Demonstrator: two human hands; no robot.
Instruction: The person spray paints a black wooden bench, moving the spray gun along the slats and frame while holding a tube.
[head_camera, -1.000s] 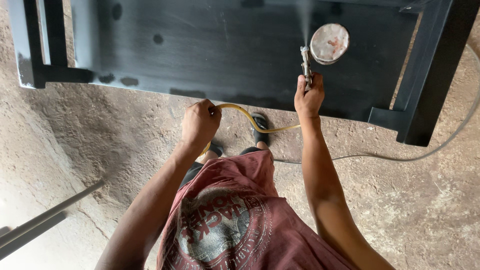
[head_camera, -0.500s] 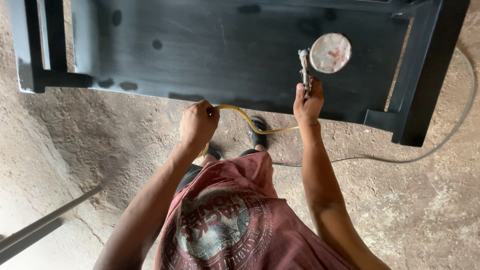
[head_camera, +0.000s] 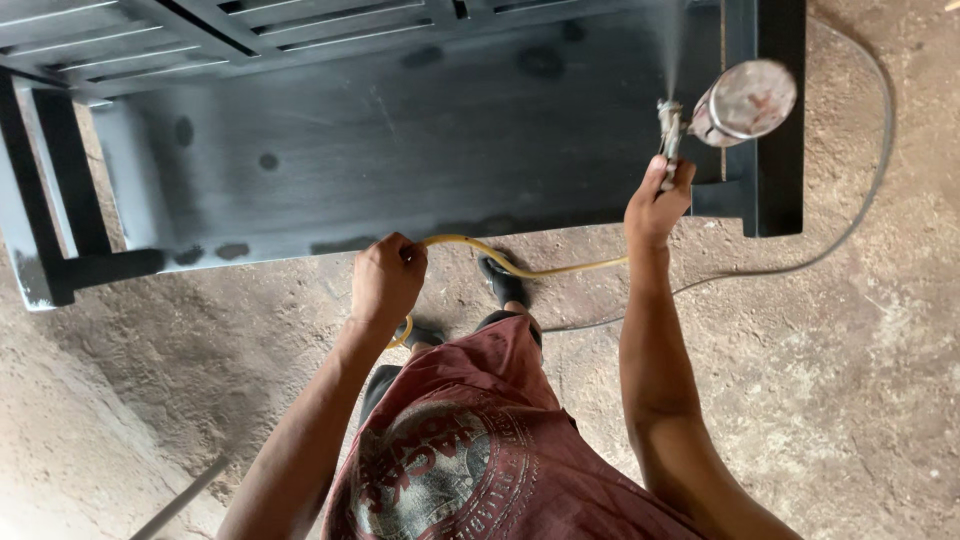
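While the right hand (head_camera: 655, 205) grips a spray gun (head_camera: 700, 115) misting the dark panel (head_camera: 400, 140), left hand (head_camera: 387, 280) fingers clasp the yellow hose (head_camera: 520, 262); spraying appears underway, needing steady sweeps.

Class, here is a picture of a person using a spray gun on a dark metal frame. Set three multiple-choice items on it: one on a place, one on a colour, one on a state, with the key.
1. Where does the spray gun point?
A. at the dark metal frame
B. at the dirt floor
C. at the person's shoe

2. What colour is the hose in the left hand?
A. blue
B. yellow
C. white

3. What is the spray gun doing?
A. lying on the ground
B. hanging from the frame
C. giving off a fine mist

Key: 1 A, the nozzle is over the frame's panel; 2 B, the hose from the left hand to the right hand is yellow; 3 C, a pale plume rises from the nozzle.
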